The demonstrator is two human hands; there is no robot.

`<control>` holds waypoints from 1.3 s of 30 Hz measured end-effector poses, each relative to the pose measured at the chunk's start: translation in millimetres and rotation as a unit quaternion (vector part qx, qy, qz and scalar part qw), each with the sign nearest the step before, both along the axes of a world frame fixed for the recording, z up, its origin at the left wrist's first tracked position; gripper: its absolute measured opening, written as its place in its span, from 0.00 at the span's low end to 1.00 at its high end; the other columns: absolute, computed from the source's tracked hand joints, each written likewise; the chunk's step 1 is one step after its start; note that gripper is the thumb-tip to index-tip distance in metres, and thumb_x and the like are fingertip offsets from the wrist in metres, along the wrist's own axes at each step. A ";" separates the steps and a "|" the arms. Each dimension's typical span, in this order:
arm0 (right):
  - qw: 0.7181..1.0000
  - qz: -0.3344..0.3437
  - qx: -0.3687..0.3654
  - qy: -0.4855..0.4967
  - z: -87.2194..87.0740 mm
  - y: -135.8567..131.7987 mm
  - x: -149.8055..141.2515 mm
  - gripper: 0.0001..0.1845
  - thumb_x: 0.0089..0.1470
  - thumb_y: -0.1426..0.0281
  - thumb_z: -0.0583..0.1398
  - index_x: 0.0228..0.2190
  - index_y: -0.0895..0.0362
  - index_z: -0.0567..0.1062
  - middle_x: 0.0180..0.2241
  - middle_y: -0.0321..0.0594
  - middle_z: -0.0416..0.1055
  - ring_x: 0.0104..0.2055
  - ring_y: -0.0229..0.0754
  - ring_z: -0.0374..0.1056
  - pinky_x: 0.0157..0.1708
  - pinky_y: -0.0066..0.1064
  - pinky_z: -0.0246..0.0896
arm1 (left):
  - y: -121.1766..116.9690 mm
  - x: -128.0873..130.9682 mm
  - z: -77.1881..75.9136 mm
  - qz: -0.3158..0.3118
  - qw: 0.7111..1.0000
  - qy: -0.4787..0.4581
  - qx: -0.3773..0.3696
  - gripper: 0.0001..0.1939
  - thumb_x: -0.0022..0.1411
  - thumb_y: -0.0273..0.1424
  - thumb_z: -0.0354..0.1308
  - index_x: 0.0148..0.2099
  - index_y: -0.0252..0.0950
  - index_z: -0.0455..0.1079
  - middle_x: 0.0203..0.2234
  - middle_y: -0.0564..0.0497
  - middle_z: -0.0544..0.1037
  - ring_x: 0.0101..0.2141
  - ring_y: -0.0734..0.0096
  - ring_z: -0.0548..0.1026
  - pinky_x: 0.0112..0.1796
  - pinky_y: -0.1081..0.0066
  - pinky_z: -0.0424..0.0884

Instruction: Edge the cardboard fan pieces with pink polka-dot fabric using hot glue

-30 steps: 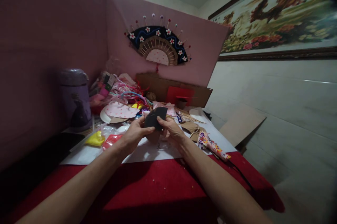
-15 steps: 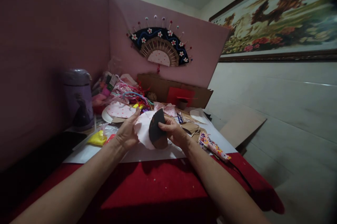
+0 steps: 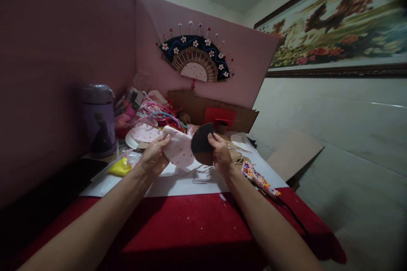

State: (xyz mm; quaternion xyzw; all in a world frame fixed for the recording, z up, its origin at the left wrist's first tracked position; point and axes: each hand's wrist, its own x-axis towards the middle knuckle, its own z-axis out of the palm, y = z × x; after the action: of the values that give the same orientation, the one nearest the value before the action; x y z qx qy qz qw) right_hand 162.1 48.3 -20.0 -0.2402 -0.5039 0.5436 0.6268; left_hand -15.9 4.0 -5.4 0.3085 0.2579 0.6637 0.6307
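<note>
Here, left hand (image 3: pixel 154 155): spotted pink fabric piece (image 3: pixel 179 147), pinched. Right hand (image 3: pixel 221 152): black-and-brown disc (image 3: pixel 202 144), pinched; loose edge-grip could crease the fabric.

From my end I've got two bare hands, left (image 3: pixel 155 152) and right (image 3: pixel 221 152), no gloves, no rings, wrists without watch or bracelet, and no sleeves anywhere on the visible forearms.

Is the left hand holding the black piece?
No, the left hand holds the pink dotted piece, and the right hand holds the black piece.
</note>
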 end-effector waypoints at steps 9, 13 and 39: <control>0.998 -0.041 0.037 -0.037 4.6 -10.5 -5.7 0.13 0.40 0.62 0.66 0.26 0.56 0.74 0.25 0.35 0.73 0.26 0.38 0.67 0.31 0.32 0.63 | 1.1 2.0 -6.1 -0.036 0.999 0.024 0.019 0.03 0.57 0.28 0.58 0.35 0.35 0.72 0.30 0.49 0.79 0.32 0.67 0.76 0.38 0.68 0.71; 0.998 -0.028 0.037 -0.047 -0.8 -14.7 -13.4 0.11 0.40 0.63 0.66 0.26 0.57 0.75 0.26 0.35 0.73 0.27 0.37 0.66 0.32 0.30 0.61 | -0.9 7.3 -8.3 -0.063 0.998 0.024 0.018 0.05 0.58 0.28 0.56 0.37 0.35 0.72 0.29 0.49 0.79 0.32 0.67 0.77 0.38 0.67 0.71; 0.992 -0.119 -0.027 -0.043 -10.4 -12.0 -22.2 0.15 0.34 0.60 0.67 0.21 0.58 0.72 0.20 0.31 0.68 0.22 0.34 0.60 0.27 0.28 0.56 | -15.2 26.0 -8.7 -0.173 0.985 -0.003 0.011 0.17 0.65 0.34 0.45 0.52 0.37 0.68 0.40 0.47 0.78 0.39 0.64 0.76 0.45 0.61 0.69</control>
State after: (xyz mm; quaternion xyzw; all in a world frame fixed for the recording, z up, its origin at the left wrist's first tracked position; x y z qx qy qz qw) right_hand 139.9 36.4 -30.3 -0.3385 -0.4836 0.4677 0.6578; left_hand 10.1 -11.2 -14.1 0.3536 0.1911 0.5488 0.7330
